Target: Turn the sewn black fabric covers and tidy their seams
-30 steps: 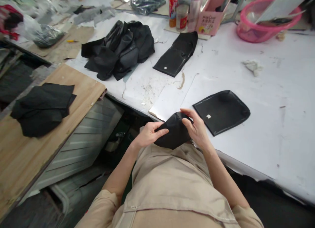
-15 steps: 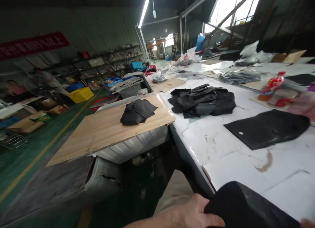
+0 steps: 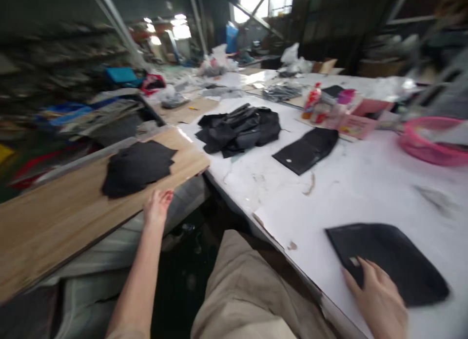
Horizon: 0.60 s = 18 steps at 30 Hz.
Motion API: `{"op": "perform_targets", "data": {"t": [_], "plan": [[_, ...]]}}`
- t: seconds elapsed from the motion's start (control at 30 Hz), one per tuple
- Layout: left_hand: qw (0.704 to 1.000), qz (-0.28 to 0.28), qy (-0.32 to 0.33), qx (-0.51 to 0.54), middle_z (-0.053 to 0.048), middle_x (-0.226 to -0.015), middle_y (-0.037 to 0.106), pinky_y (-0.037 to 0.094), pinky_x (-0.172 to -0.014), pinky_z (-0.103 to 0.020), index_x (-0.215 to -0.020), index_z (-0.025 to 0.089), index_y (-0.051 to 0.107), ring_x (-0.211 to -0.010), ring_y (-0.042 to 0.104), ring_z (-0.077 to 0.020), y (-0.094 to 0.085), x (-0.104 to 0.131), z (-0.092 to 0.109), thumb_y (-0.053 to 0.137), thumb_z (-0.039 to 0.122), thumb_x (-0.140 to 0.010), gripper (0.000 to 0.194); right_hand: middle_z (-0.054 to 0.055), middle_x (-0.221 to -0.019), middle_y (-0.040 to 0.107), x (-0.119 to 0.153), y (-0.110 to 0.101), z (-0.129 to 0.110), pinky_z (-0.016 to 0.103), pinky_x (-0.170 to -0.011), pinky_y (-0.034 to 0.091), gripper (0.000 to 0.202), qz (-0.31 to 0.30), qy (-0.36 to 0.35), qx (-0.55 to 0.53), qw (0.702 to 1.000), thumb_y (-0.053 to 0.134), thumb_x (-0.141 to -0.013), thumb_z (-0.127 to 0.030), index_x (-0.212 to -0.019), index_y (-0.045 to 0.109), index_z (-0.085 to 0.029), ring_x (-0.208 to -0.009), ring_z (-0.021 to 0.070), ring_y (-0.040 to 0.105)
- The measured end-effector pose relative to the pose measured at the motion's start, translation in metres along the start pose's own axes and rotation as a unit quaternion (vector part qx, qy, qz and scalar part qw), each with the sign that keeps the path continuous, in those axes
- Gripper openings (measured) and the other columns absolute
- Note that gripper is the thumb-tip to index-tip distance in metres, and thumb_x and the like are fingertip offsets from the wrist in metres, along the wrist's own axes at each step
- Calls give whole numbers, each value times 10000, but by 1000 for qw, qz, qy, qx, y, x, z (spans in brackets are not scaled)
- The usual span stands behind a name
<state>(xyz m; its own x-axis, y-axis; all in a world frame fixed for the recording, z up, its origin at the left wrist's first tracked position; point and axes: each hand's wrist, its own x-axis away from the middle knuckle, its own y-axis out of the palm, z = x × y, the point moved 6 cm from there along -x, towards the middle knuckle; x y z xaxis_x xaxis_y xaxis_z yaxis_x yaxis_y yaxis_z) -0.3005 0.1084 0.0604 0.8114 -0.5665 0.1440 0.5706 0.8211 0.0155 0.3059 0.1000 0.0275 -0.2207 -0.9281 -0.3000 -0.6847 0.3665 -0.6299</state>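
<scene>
A black flat piece [image 3: 398, 256], leather-like and rounded at one end, lies on the white table. My right hand [image 3: 380, 297] rests on its near left edge, thumb and fingers apart, beside a small white mark. My left hand [image 3: 158, 205] is held out empty at the front edge of a wooden board [image 3: 73, 207], its fingers loosely extended and somewhat blurred. Just beyond those fingers, black cut pieces [image 3: 139, 168] lie stacked on the board, apart from the hand. A second black flat piece [image 3: 307, 149] with a white mark lies farther up the table.
A heap of black pieces [image 3: 241, 129] sits on the white table [image 3: 270, 197]. Toward the back right stand a red-labelled bottle [image 3: 312, 99], a pink box [image 3: 365, 117] and a pink basket [image 3: 433, 144]. A dark gap separates board and table; my knee [image 3: 234, 275] is there.
My left hand has let go of the black piece and moved left to the board. The piece now lies flat on the table under my right hand. The view has turned right.
</scene>
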Motion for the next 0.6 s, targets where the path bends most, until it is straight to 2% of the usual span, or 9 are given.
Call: {"op": "perform_targets", "data": {"t": [0.07,0.13,0.2,0.27,0.37,0.4,0.43,0.53,0.6], "plan": [[998,-33,-45,-14,66,-617,641,505,-640,-210,-754,173,512,-635,629,-80,19,24,-43,516,283,-943,218,176,-932,684,14,-11,10,555,-648,498,154,9,13,115,993,559,-819,-425,-859,692,-359,-862,421,658],[989,-109,-94,-33,88,-655,686,523,-598,-235,-807,208,599,-639,658,-115,49,68,-85,642,314,-852,123,186,-982,700,18,-6,13,543,-719,517,263,-28,30,158,987,453,-851,-279,-971,686,-294,-873,395,676],[953,-261,-136,-69,50,-758,740,546,-591,-273,-877,234,675,-687,699,-169,89,133,-115,726,433,-768,233,141,-1053,714,20,3,8,477,-762,549,320,-43,43,171,983,418,-865,-212,-1060,668,-255,-892,332,696],[879,-438,-166,-92,-42,-840,756,561,-634,-303,-961,180,700,-720,721,-207,128,209,-128,760,473,-745,369,95,-1082,714,28,16,-8,417,-809,559,338,-59,43,165,984,415,-874,-165,-1106,650,-236,-956,283,694],[796,-567,-207,-44,-123,-988,746,565,-690,-306,-1123,147,667,-847,731,-236,169,291,-127,775,462,-745,503,90,-1097,697,57,42,-47,393,-856,549,346,-122,8,94,988,443,-873,-100,-1131,637,-224,-1026,260,665],[786,-577,-220,-30,-130,-1050,737,570,-719,-316,-1149,151,653,-905,723,-245,177,305,-126,778,443,-746,513,93,-1096,694,68,48,-59,392,-848,552,346,-139,1,75,987,456,-870,-85,-1128,639,-224,-1018,259,663],[793,-565,-226,-28,-127,-1067,733,568,-740,-314,-1119,146,660,-924,715,-239,183,311,-128,774,421,-754,470,98,-1104,691,78,51,-70,399,-853,552,341,-149,-6,59,987,471,-867,-77,-1122,642,-225,-1021,263,658],[845,-488,-216,-42,-86,-996,750,543,-796,-287,-984,130,699,-896,698,-197,183,303,-136,757,329,-763,303,88,-1110,691,93,54,-90,408,-878,550,234,-191,-36,-5,981,550,-897,-157,-1082,660,-250,-1030,265,651],[856,-466,-219,-33,-72,-985,757,531,-838,-291,-965,134,714,-918,693,-194,176,295,-141,752,277,-749,261,72,-1063,697,87,44,-85,383,-860,554,148,-183,-27,-47,982,582,-921,-253,-1041,667,-258,-997,246,661]]}}
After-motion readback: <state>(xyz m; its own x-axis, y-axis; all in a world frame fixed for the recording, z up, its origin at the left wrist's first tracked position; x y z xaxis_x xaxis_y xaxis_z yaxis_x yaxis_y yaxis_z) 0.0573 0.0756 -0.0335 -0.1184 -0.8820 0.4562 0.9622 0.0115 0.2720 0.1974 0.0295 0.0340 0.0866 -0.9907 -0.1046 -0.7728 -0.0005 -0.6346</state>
